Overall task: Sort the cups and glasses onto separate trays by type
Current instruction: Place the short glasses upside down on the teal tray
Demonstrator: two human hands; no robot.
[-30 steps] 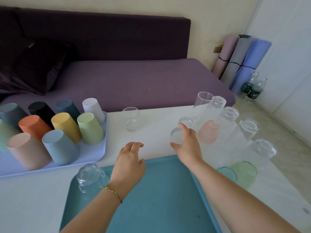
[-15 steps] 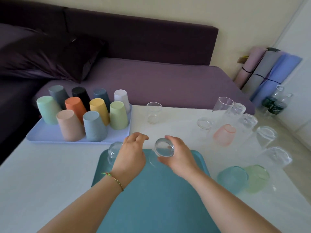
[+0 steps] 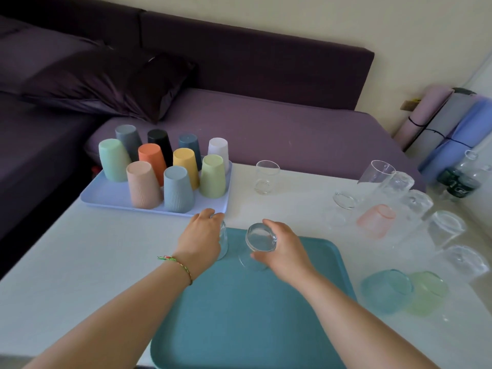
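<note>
A teal tray [image 3: 253, 315] lies on the white table in front of me. My right hand [image 3: 282, 249] grips a clear glass [image 3: 259, 239] upside down at the tray's far edge, its base facing up. My left hand [image 3: 203, 239] rests over another upturned clear glass [image 3: 223, 245] at the tray's far left corner, mostly hiding it. A lilac tray [image 3: 106, 194] at the far left holds several coloured plastic cups [image 3: 177, 189], all upside down. One clear glass [image 3: 266, 177] stands alone at the table's far edge.
Several clear glasses [image 3: 447, 227] plus a pink glass [image 3: 375, 221], a blue glass [image 3: 386, 290] and a green glass [image 3: 427, 291] crowd the table's right side. A purple sofa [image 3: 266, 123] runs behind the table. Rolled mats [image 3: 439, 121] and bottles [image 3: 462, 179] stand at the far right.
My right hand carried the clear glass from the table's right group onto the teal tray's far edge. My left hand moved onto the upturned glass at the tray's corner. My view shifted left.
</note>
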